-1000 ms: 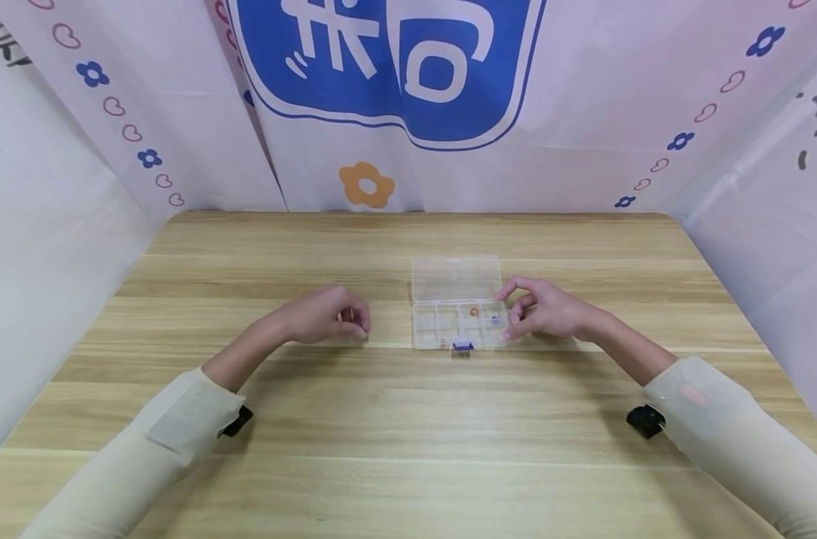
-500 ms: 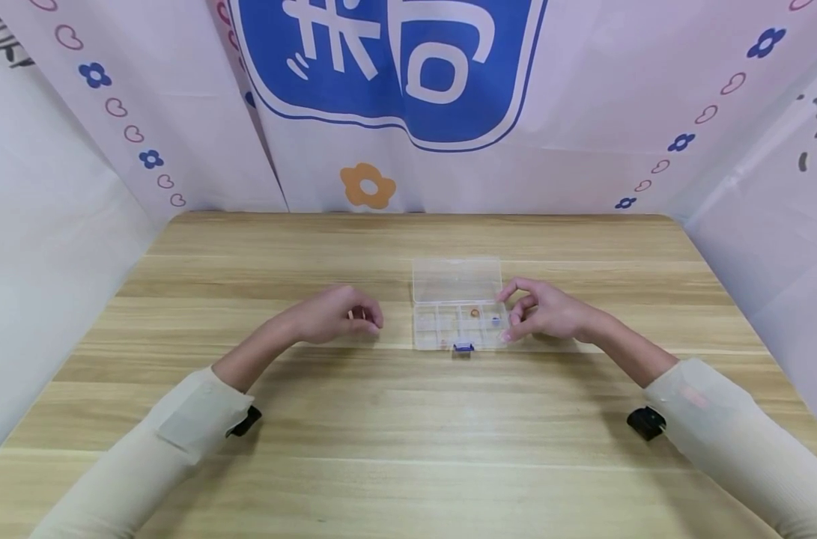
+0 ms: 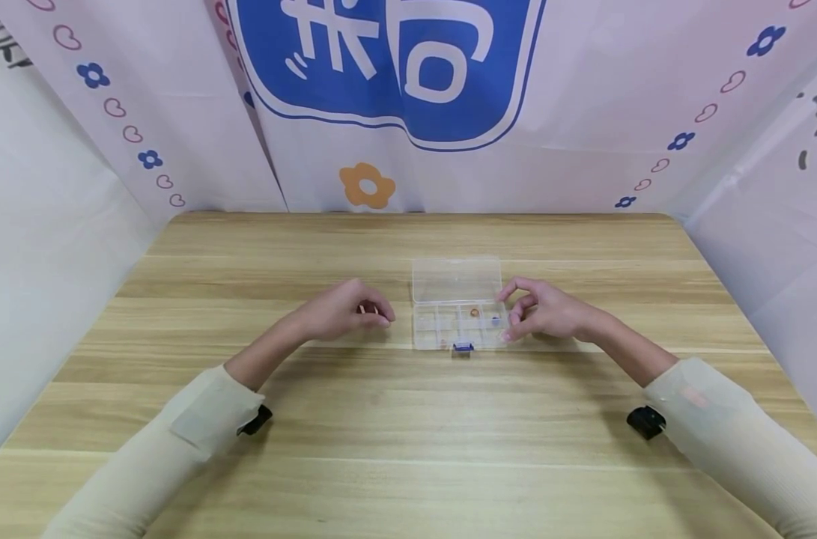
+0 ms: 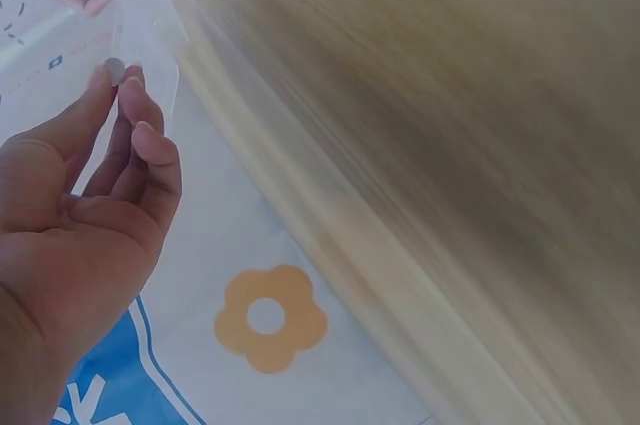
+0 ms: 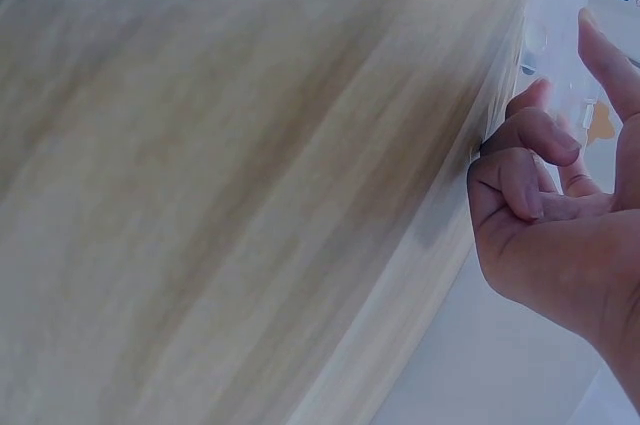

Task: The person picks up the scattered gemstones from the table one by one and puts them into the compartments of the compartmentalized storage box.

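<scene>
My left hand point(image 3: 346, 311) hovers left of a clear plastic compartment box point(image 3: 427, 313). In the left wrist view, thumb and forefinger pinch a small round grey disc point(image 4: 115, 71); its exact kind is unclear. The other fingers curl loosely. The box lies with its lid point(image 3: 457, 280) raised at the back and a blue latch point(image 3: 463, 346) in front. My right hand point(image 3: 548, 308) holds the box's right end, thumb near the front corner and forefinger near the back one. Inside sit an orange ring point(image 3: 474, 312) and a small blue piece point(image 3: 495, 320).
The box stands on a wood-grain table point(image 3: 408, 442). Behind it hangs a white printed cloth point(image 3: 576, 105) with a blue sign and an orange flower point(image 3: 368, 186). Black wrist cameras sit under both sleeves, low over the tabletop.
My left hand has moved right and slightly away from me, nearer the box, with the disc pinched. The right hand and the box have stayed in place.
</scene>
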Motion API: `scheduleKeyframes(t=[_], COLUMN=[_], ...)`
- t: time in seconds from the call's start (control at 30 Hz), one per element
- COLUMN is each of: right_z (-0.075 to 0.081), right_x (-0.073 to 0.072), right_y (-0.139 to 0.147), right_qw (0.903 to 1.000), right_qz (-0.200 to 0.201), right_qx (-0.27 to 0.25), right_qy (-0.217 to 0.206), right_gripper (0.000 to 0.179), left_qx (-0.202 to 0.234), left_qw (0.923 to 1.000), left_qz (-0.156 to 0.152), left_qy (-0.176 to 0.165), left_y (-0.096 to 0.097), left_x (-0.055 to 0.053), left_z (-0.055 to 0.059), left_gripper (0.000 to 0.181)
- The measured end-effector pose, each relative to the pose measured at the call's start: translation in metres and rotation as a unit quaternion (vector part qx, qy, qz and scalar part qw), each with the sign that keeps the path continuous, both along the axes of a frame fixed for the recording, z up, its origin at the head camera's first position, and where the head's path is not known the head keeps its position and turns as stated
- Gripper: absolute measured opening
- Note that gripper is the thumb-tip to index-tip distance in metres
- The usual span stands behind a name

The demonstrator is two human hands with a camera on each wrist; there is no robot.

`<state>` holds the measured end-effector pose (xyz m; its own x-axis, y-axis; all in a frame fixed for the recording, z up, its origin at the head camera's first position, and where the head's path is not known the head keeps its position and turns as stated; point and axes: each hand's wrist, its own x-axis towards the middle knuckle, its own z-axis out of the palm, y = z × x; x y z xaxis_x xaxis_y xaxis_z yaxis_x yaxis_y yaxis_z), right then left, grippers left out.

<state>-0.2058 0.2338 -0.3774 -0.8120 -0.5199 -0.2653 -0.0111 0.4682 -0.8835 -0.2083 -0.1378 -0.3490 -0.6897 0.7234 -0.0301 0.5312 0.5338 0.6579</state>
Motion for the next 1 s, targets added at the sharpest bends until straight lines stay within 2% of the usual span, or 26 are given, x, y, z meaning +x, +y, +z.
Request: scheduleKeyframes(t=[0.23,0.63,1.0], right_z=[-0.001,-0.001,0.0], right_x=[-0.001,-0.001,-0.002], right_y=[0.0,0.0,0.0], right_qw=[1.0,1.0,1.0], right_qz=[0.002,0.0,0.001], right_qx=[0.0,0.002,0.0], right_qy=[0.002,0.0,-0.006], right_gripper=[0.059,0.059,0.059], left_qx=[0.019,0.048,0.066], left_qw=[0.9997,0.9983,0.9975], left_qz=[0.008,0.024,0.005], left_qy=[0.008,-0.024,-0.023], left_y=[0.008,0.022,0.034], left_x=[-0.001,-0.002,-0.007], left_z=[-0.004,-0.006,-0.01], left_gripper=[0.004,0.004,0.004])
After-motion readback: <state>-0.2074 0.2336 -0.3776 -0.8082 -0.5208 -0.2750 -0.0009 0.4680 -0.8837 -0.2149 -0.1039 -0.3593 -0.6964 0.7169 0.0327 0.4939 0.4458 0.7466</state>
